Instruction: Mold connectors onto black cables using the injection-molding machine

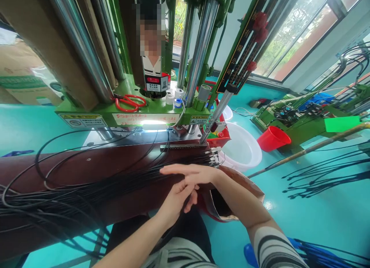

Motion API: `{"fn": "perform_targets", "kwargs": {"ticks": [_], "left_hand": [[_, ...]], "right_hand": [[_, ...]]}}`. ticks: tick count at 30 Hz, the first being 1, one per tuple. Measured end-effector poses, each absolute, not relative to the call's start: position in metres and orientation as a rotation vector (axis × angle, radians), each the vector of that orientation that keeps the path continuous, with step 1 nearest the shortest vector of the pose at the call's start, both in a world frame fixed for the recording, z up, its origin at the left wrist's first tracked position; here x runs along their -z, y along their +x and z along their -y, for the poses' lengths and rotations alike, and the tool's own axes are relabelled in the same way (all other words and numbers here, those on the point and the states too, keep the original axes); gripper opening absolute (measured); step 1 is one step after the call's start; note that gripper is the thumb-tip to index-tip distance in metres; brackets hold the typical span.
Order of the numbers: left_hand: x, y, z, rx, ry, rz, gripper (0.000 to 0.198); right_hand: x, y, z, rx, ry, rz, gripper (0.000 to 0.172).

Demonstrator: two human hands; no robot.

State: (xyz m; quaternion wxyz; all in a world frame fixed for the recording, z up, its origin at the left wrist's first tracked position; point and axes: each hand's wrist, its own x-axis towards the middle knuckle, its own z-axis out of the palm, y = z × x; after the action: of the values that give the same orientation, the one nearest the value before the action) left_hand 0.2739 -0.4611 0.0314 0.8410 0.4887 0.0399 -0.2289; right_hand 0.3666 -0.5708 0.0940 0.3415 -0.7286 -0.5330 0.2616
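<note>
My right hand point(193, 173) is held above the table edge, fingers stretched out flat and pointing left. Nothing shows in it. Just below, my left hand point(177, 198) touches its underside with curled fingers. Whatever those fingers close on, if anything, is hidden by the overlap of the two hands. Behind the hands a long bundle of black cables point(115, 189) lies across the dark red table point(95, 164). The metal-tipped cable ends point(214, 157) lie at the table's right end, near my right wrist.
Ahead stands a green press machine point(130, 119) with red-handled scissors point(130, 103) on its ledge. An open sack-like container point(257, 189) is beside my right forearm. A white tub point(254, 148), a red bucket point(273, 139) and hanging cables point(323, 175) are to the right.
</note>
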Motion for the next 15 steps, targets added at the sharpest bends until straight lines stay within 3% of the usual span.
{"fn": "perform_targets", "kwargs": {"ticks": [5, 7, 15], "left_hand": [[-0.03, 0.291, 0.44, 0.262, 1.037, -0.214, 0.032], [-0.031, 0.293, 0.431, 0.201, 1.05, -0.239, 0.031], [-0.024, 0.289, 0.415, 0.162, 1.111, -0.352, 0.032]], "right_hand": [[-0.066, 0.409, 0.578, -0.113, -2.861, 0.842, 0.04], [-0.054, 0.421, 0.578, -0.034, -3.111, 0.716, 0.036], [-0.066, 0.423, 0.582, -0.228, -3.123, 0.822, 0.02]]}}
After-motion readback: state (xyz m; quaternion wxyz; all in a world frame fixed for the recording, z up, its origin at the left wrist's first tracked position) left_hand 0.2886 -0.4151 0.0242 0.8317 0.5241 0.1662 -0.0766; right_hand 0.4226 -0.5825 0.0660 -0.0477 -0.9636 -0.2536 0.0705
